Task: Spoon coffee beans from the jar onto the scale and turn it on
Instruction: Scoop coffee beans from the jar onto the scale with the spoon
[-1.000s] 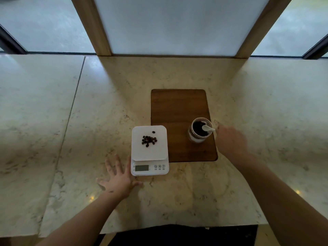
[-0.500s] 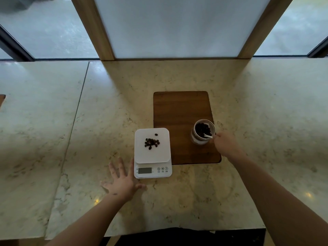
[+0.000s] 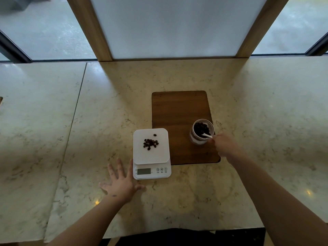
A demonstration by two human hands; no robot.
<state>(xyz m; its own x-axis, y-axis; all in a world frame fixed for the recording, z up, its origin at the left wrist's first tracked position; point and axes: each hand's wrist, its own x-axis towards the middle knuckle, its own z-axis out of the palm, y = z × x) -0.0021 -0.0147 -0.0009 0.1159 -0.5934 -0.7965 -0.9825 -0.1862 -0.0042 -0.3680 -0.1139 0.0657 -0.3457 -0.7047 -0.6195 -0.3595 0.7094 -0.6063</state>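
- The pale marble surface [image 3: 177, 201] filled most of the frame, with a dark brown rectangular wooden board [image 3: 179, 110] lying at its centre.
- A small clear glass jar [image 3: 201, 132] of dark coffee beans stood on the board's lower right part.
- The right hand [image 3: 224, 145] was closed on the handle of a small white plastic spoon [image 3: 206, 135], whose bowl dipped into the jar.
- A white square digital scale [image 3: 151, 153] sat just left of the board, a little heap of loose brown coffee beans [image 3: 150, 144] on its platform.
- The left hand [image 3: 121, 183] lay flat, fingers spread, holding nothing, at the scale's lower left corner.
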